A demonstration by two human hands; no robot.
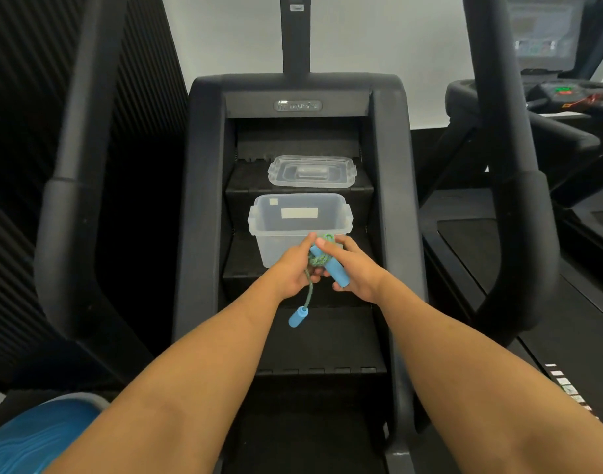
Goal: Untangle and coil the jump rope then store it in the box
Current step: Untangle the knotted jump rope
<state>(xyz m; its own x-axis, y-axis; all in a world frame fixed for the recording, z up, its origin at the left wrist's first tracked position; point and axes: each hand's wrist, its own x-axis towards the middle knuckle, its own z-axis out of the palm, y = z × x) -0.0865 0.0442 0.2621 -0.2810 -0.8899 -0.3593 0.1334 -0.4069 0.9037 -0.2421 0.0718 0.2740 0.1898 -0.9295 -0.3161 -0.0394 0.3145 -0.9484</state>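
A green jump rope (319,258) is bunched into a tight bundle between my two hands, just in front of the clear plastic box (259,220). My left hand (298,266) grips the bundle from the left. My right hand (353,268) holds one blue foam handle (331,266) that lies across the bundle. A short length of rope hangs down from my left hand to the second blue handle (297,317), which dangles free. The box stands open on a black step, with a pale label on its far wall.
The box's clear lid (312,171) lies on the step above. All of this sits on a black stair-climber machine with thick side rails (204,200). A treadmill (567,97) stands at the right, and a blue rounded object (36,436) is at the lower left.
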